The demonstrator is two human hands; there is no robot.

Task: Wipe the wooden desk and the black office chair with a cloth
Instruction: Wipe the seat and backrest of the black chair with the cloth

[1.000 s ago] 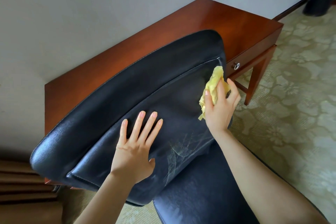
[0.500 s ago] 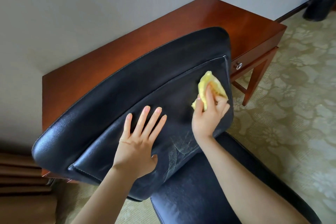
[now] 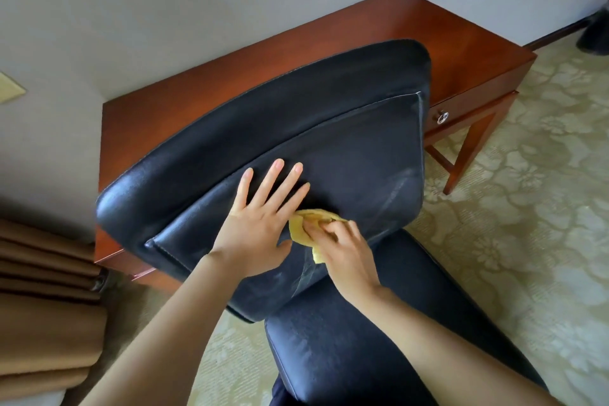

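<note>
The black office chair's backrest [image 3: 329,128] fills the middle of the head view, with its seat [image 3: 356,339] below. My left hand [image 3: 260,217] lies flat on the backrest pad, fingers spread and straight. Right beside it, my right hand [image 3: 342,247] grips a crumpled yellow cloth [image 3: 304,227] and presses it against the lower part of the backrest. Pale wipe streaks show on the leather to the right of the cloth. The wooden desk [image 3: 445,33] stands behind the chair against the wall.
A brown curtain [image 3: 43,306] hangs at the left edge. The desk drawer has a round metal knob [image 3: 442,117]. A dark bin [image 3: 596,36] stands at the far right by the wall. Patterned pale carpet [image 3: 527,208] covers the floor to the right.
My right hand has swept the cloth from the backrest's right edge leftward and down, ending next to my left hand. My left hand has stayed flat on the backrest.
</note>
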